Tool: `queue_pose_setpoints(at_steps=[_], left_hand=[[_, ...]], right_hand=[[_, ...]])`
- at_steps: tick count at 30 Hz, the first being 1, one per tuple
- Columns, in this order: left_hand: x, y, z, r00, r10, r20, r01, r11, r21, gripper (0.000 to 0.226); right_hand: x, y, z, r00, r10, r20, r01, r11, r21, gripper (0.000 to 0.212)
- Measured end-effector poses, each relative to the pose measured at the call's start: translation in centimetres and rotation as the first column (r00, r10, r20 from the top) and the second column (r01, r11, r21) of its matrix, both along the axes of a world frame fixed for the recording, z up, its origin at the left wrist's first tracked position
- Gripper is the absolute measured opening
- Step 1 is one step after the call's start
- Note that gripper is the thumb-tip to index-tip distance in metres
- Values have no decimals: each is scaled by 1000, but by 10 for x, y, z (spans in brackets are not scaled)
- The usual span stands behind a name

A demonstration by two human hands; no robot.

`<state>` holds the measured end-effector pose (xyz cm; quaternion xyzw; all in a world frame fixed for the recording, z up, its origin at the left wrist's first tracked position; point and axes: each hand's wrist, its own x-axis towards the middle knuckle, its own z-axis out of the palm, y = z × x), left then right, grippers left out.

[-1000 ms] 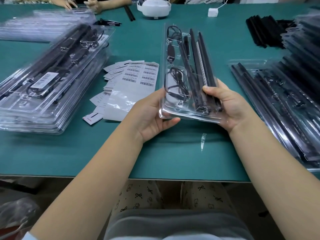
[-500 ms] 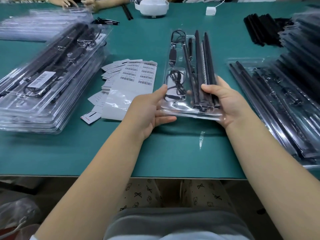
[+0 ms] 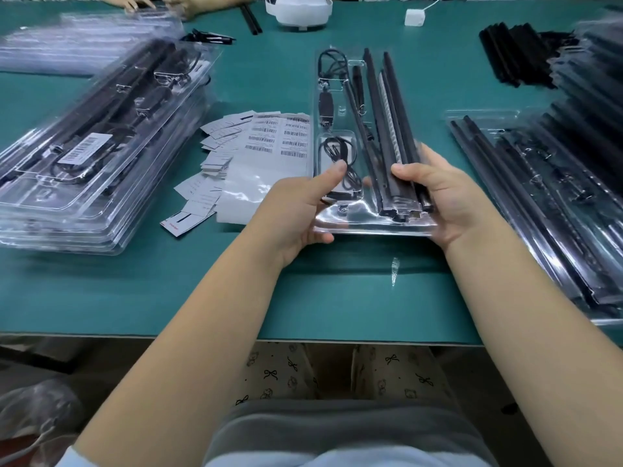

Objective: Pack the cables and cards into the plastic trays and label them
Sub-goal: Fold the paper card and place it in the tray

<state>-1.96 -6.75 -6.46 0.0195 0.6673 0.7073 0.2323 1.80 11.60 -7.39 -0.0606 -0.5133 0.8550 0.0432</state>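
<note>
Both hands hold the near end of a clear plastic tray (image 3: 340,96) over the middle of the green tabletop (image 3: 168,291). The left hand (image 3: 296,214) grips the tray's near-left corner, thumb on top beside a coiled black cable (image 3: 340,163), fingers curled beneath. The right hand (image 3: 445,200) grips the near-right corner, thumb pressing on the long black strips (image 3: 387,129) that run the tray's length. Left of the tray, just beside its edge, lie barcode label sheets (image 3: 279,136) and loose white cards (image 3: 205,193); farther left sits a stack of packed trays (image 3: 84,163). At the right, more filled trays (image 3: 546,197) lie well apart from the right hand. Bare tabletop runs from the tray's near edge to the tabletop's near edge, where a small clear scrap (image 3: 394,274) lies.
</note>
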Motion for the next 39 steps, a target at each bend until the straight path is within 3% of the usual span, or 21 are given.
queue_pose_setpoints(at_steps=[4, 7, 11, 14, 17, 24, 32, 36, 39], left_hand=[[-2, 1, 0, 999, 38, 37, -40, 998, 39, 29], [-5, 5, -1, 993, 73, 97, -85, 988, 125, 17], [-6, 8, -2, 990, 70, 123, -95, 973, 211, 17], [-2, 6, 0, 992, 56, 117, -74, 986, 152, 22], [4, 5, 1, 995, 66, 73, -68, 997, 32, 26], [3, 7, 0, 997, 37, 64, -39, 999, 25, 26], [-1, 6, 1, 993, -70, 100, 54, 986, 155, 16], [-1, 7, 1, 991, -94, 100, 74, 980, 185, 17], [-1, 9, -1, 997, -40, 61, 32, 990, 134, 19]], right_hand=[[5, -13, 13, 982, -34, 185, 77, 969, -235, 42], [25, -28, 26, 956, -53, 289, 206, 823, -530, 53], [61, -72, 27, 933, 78, 351, 82, 904, -419, 51], [59, -101, 24, 911, -34, 411, 173, 936, -306, 27], [43, -115, 21, 863, -161, 478, 286, 937, -200, 20], [30, -126, 12, 792, -353, 497, 490, 854, -175, 25], [23, -128, 10, 741, -555, 378, 582, 812, 51, 33], [23, -124, 8, 754, -546, 364, 556, 827, 88, 31], [29, -122, 9, 780, -470, 413, 520, 854, -10, 26]])
